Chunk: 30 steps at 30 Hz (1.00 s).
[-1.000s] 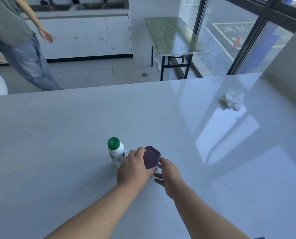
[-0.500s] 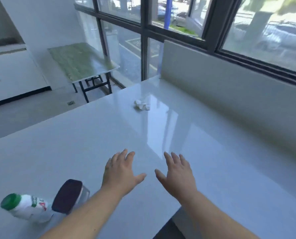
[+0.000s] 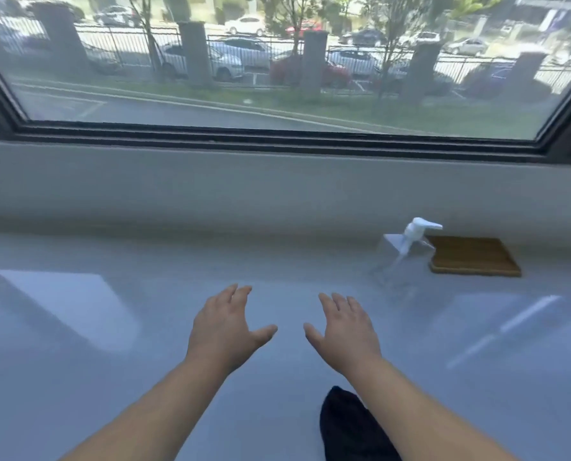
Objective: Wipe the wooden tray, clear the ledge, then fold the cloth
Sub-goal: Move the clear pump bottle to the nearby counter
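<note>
A flat wooden tray [image 3: 473, 258] lies on the white ledge [image 3: 111, 261] at the far right, close to the low wall under the window. A clear bottle with a white pump head [image 3: 413, 234] stands just left of the tray. A dark cloth [image 3: 347, 427] lies at the near edge, partly under my right forearm. My left hand [image 3: 225, 327] and my right hand [image 3: 342, 329] hover side by side over the middle of the ledge, palms down, fingers spread, holding nothing.
A low white wall [image 3: 244, 188] runs along the back of the ledge under a wide window [image 3: 277, 61] with a dark frame. Bright window reflections lie on the glossy surface at left and right.
My view has swung right, from the ledge's left end to the window straight ahead. The green-capped bottle, purple-lidded jar and crumpled tissue are out of view; the tray, pump bottle and dark cloth now show.
</note>
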Each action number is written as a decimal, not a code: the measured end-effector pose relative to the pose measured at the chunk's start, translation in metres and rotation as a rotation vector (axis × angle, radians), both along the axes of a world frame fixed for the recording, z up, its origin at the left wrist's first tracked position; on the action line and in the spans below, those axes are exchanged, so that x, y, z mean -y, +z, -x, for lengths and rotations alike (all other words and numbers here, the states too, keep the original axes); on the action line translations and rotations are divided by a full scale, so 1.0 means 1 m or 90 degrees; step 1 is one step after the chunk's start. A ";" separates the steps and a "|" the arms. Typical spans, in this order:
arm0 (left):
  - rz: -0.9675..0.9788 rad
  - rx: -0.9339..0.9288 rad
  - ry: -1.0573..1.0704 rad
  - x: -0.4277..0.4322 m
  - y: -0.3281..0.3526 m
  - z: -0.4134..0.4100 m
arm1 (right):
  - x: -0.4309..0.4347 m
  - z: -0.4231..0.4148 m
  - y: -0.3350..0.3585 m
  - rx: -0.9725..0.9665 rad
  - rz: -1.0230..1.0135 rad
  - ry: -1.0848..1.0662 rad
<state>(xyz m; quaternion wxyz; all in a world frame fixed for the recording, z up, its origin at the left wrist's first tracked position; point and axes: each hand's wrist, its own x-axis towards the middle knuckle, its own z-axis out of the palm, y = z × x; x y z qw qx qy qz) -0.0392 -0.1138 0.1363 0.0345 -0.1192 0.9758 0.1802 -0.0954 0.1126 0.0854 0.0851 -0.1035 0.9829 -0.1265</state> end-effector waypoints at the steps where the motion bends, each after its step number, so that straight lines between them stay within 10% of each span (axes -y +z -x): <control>1: -0.002 0.003 -0.023 -0.026 -0.002 0.023 | -0.028 0.012 -0.007 0.010 -0.005 -0.021; 13: -0.089 -0.014 -0.141 -0.244 -0.025 0.237 | -0.225 0.147 -0.050 0.072 0.046 -0.246; 22: -0.139 0.005 -0.161 -0.280 -0.051 0.286 | -0.219 0.198 -0.063 0.290 0.566 -0.555; 30: -0.141 -0.047 -0.084 -0.218 -0.043 0.253 | -0.157 0.192 -0.047 0.369 0.746 -0.555</control>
